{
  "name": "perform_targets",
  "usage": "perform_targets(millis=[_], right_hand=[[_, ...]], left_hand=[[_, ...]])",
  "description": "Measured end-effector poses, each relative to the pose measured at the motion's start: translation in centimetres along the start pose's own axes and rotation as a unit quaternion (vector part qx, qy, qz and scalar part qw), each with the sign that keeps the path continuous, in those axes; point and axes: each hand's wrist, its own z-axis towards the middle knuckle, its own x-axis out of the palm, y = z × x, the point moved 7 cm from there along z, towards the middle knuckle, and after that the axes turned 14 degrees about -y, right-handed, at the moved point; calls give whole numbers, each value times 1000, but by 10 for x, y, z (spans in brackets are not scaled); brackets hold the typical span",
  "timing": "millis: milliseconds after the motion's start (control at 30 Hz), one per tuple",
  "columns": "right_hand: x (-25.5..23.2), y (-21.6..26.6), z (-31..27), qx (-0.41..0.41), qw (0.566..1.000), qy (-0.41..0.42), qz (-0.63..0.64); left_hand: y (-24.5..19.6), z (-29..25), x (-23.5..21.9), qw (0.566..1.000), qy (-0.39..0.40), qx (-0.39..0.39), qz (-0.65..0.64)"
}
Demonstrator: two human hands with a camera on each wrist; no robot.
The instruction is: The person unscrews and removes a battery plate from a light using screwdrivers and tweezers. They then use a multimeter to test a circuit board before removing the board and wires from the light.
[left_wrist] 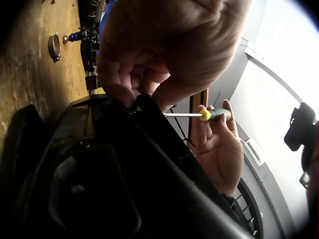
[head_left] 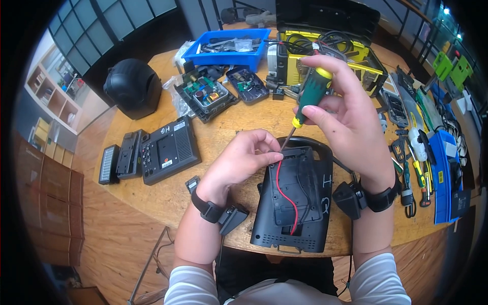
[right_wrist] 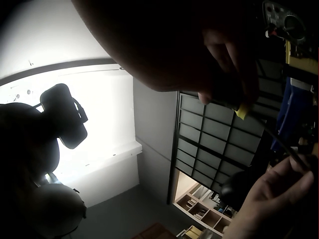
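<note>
My right hand [head_left: 338, 109] grips the green and yellow handle of a screwdriver [head_left: 312, 91], thumb on one side and fingers round the other. Its thin shaft slants down to the top left corner of a black plastic device [head_left: 259, 218]. At that corner the thumb and curled fingers of my left hand [head_left: 244, 157] pinch round the shaft's lower end; the tip is hidden between them. A red wire [head_left: 285, 195] runs from beside the left thumb down over the device's recessed back panel [head_left: 310, 203]. In the left wrist view the left fingers [left_wrist: 117, 84] sit at the casing's edge.
Black device parts [head_left: 170, 150] lie at the left, with an opened circuit-board housing [head_left: 203, 96] behind. At the back stand a blue bin [head_left: 259, 51] and a yellow-black toolbox [head_left: 368, 84]. Hand tools [head_left: 419, 173] and a blue tray [head_left: 441, 183] line the right side.
</note>
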Motion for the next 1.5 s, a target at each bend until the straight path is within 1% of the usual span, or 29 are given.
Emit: perform_targets(millis=[67, 133, 267, 367, 433, 467, 533, 633, 700, 767, 833, 967, 1033, 1067, 1133, 1167, 1200, 1233, 1267, 1433, 1500], right_hand=[[1, -2, 0, 7, 1000, 2, 1], [3, -2, 1, -28, 999, 5, -16], [4, 0, 0, -22, 999, 6, -25], [4, 1, 1, -43, 999, 12, -30], [6, 4, 2, -92, 995, 23, -43], [7, 5, 2, -92, 995, 23, -43], [12, 9, 0, -97, 993, 54, -26], [14, 13, -2, -117, 991, 51, -44], [15, 15, -2, -111, 991, 55, -47], [15, 16, -3, -105, 991, 58, -51], [17, 16, -3, -93, 993, 66, -22], [22, 18, -6, -89, 992, 82, -46], [25, 21, -7, -136, 985, 83, -71], [26, 20, -7, -135, 985, 83, -71], [26, 22, -8, -164, 980, 74, -83], [25, 23, -8, -164, 980, 74, -82], [24, 21, -7, -135, 984, 73, -87], [22, 19, -6, -106, 988, 72, -91], [22, 18, -6, -106, 988, 72, -90], [20, 18, -5, -137, 987, 44, -71], [19, 17, -5, -133, 987, 41, -77]], left_hand=[[-1, 0, 0, 1000, -1, -6, -4], [-1, -1, 0, 1000, -3, -7, 0], [2, 1, 0, 1000, 0, -6, -15], [0, 0, 0, 1000, -3, -13, -6], [1, 0, 0, 1000, -2, -12, -12], [1, 0, 0, 1000, 0, -11, -18], [2, 1, 0, 1000, 0, -10, -24], [0, 0, 0, 1000, -1, -8, -25], [1, 0, 0, 1000, -3, -6, -20], [0, 1, 0, 999, -20, 25, -35], [0, 1, 1, 998, -21, 29, -42], [0, 2, 1, 998, -25, 34, -55], [1, 3, 0, 998, -17, 36, -50], [2, 3, 0, 998, -9, 39, -45], [3, 4, -1, 998, -1, 35, -61], [3, 4, 0, 997, 8, 31, -77], [3, 3, -2, 997, 8, 30, -77], [2, 2, -2, 995, 25, 20, -93], [1, 0, -1, 993, 42, 10, -108], [0, 1, -6, 989, 37, 7, -140], [-2, 2, -7, 987, 39, 6, -155]])
